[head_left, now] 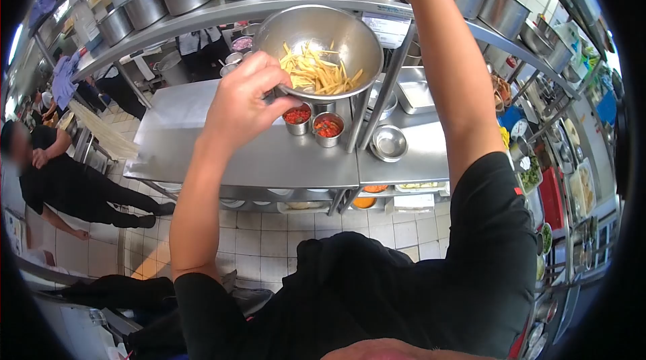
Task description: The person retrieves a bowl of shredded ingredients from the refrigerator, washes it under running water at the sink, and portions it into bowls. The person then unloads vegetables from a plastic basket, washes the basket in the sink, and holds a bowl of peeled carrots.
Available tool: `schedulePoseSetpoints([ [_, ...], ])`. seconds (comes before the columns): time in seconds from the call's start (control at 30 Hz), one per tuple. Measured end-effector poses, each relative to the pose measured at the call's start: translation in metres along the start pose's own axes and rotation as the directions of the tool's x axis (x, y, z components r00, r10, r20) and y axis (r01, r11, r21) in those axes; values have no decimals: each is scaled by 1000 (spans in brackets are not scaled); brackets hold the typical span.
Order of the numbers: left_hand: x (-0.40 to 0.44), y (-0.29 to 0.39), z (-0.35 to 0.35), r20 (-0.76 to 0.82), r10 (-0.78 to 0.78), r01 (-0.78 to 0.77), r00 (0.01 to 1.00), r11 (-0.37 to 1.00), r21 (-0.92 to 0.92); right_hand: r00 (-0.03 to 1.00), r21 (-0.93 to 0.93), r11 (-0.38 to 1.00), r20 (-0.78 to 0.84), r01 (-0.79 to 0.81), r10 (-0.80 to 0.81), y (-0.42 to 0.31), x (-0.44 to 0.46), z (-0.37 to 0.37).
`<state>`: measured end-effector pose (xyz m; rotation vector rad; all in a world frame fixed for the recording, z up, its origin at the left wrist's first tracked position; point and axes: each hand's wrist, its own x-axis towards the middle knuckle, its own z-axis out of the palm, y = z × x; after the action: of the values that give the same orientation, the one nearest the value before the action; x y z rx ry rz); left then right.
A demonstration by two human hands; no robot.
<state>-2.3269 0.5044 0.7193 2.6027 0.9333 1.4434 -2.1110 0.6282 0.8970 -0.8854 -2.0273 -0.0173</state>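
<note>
One hand in view: left hand (245,94) clamped on the near rim of a steel bowl (367,44), thumb outside, bowl tilted above the counter (262,161). Pale yellow strips (316,76) inside. Right arm (454,57) reaches up past the shelf (219,13) (right hand out of frame, grip unknown). Below: two small pots (329,141), chopped red contents.
</note>
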Motion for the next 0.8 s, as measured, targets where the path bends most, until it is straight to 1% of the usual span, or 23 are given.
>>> schedulePoseSetpoints([
  [0.03, -3, -1, 2, 8, 3, -3, 1000, 1000, -5, 999, 148, 988, -1, -40, 40, -16, -23, 3],
  [0.07, -7, -2, 3, 14, 7, -7, 1000, 1000, -7, 974, 116, 975, 98, 192, -204, -15, -44, 7],
  [0.1, -10, -2, 4, 22, 12, -12, 1000, 1000, -8, 944, 98, 990, 304, 100, -126, -15, -66, 26],
  [0.13, -13, -2, 6, 19, 7, -6, 1000, 1000, -21, 840, 172, 976, 503, 134, -204, -11, -86, 41],
  [0.17, -16, -1, 9, 18, 2, -2, 1000, 999, -34, 766, 220, 975, 625, 13, -151, -11, -111, 57],
  [0.2, -19, -1, 12, 19, -3, 4, 1000, 999, -49, 739, 176, 976, 639, 128, -212, -2, -132, 75],
  [0.23, -21, -3, 15, 48, -5, 6, 999, 1000, -17, 706, 132, 961, 656, 241, -267, -1, -145, 85],
  [0.3, -28, -11, 22, 99, -9, 5, 995, 999, 42, 493, 182, 979, 845, 95, -205, 1, -158, 85],
  [0.33, -33, -16, 25, 105, -15, 12, 994, 1000, 28, 315, 143, 988, 937, 52, -152, 5, -158, 85],
  [0.4, -41, -26, 31, 118, -21, 21, 993, 1000, 5, 236, 76, 989, 971, -129, -44, 6, -163, 76],
  [0.43, -44, -25, 33, 135, -55, 61, 989, 997, -38, 191, 37, 976, 982, -214, 5, 4, -165, 69],
  [0.47, -46, -24, 33, 146, -82, 94, 986, 993, -77, 252, 55, 978, 968, -201, -3, -3, -171, 58],
  [0.5, -46, -23, 34, 153, -106, 124, 983, 986, -114, 291, 40, 998, 956, -54, -23, -7, -176, 53],
  [0.57, -49, -24, 36, 133, -115, 138, 984, 975, -172, 357, 30, 992, 931, 120, -72, -15, -180, 43],
  [0.67, -41, -26, 33, 120, -126, 148, 985, 968, -203, 548, 90, 996, 832, 16, -84, -9, -179, 41],
  [0.73, -37, -25, 30, 121, -120, 143, 985, 968, -206, 724, 243, 967, 655, 71, -218, -3, -178, 44],
  [0.77, -33, -27, 29, 121, -108, 131, 987, 969, -207, 794, 312, 944, 545, 108, -271, 2, -176, 46],
  [0.8, -29, -28, 28, 124, -97, 122, 988, 970, -210, 840, 319, 924, 423, 212, -339, 11, -168, 52],
])
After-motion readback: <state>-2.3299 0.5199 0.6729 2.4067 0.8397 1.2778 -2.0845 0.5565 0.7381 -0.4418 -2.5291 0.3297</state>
